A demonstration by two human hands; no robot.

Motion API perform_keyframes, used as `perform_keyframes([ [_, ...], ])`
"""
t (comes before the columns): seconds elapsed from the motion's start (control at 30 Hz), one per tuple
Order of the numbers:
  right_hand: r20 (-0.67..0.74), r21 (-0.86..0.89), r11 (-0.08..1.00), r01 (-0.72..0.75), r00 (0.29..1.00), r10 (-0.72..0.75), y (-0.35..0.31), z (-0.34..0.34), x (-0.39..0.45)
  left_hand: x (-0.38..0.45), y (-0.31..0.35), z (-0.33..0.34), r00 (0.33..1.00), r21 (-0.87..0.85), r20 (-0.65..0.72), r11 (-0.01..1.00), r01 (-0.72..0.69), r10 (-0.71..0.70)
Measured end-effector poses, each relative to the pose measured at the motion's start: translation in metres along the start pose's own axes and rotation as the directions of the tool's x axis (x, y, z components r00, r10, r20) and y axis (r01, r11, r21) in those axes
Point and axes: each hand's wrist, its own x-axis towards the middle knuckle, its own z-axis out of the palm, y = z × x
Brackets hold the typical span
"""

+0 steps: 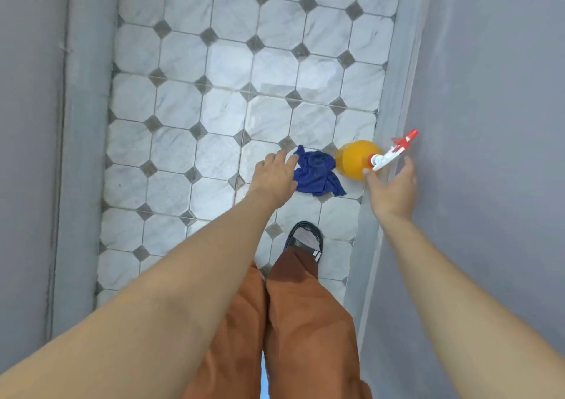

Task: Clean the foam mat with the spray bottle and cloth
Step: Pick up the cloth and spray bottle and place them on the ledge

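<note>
Two bare hands reach down over a tiled floor (220,117). A crumpled blue cloth (316,173) lies beside a round orange spray bottle (354,160) at the floor's right edge. The left hand (273,176) hovers flat at the cloth; the right hand (393,189), fingers released, nears the bottle's white-and-red trigger.

A crumpled dark blue cloth (318,171) lies on the tiled floor (214,108) near its right edge, beside an upright orange plastic spray bottle (356,160) with a white-and-red trigger head.
</note>
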Motion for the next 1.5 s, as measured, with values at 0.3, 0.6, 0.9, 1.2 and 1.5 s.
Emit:
perform_keyframes([
  [0.3, -0.191, 0.371, 0.921, 0.12, 0.98, -0.051, 0.068, 0.085, 0.087, 0.152, 0.01, 0.122, 0.998, -0.057, -0.002, 0.997, -0.06, 0.06],
  [0.6, -0.222, 0.233, 0.965, 0.124, 0.972, -0.072, 0.05, 0.086, 0.098, 0.153, 0.023, 0.141, 0.986, -0.109, 0.167, 0.994, 0.021, -0.002],
  [0.9, -0.107, 0.218, 0.966, 0.141, 0.987, -0.12, -0.057, 0.005, 0.013, 0.034, -0.013, -0.008, 0.93, -0.809, 0.315, 0.459, 0.367, -0.19],
  [1.2, -0.05, 0.195, 0.916, 0.35, 0.936, -0.347, -0.278, -0.185, -0.13, -0.146, -0.032, -0.326, 0.963, -0.965, 0.223, 0.108, 0.241, -0.154],
  [1.5, -0.212, 0.258, 0.8, 0.542, 0.839, -0.5, -0.491, -0.33, -0.228, -0.269, -0.043, -0.606, 0.979, -0.963, -0.133, 0.254, -0.09, -0.157],
])
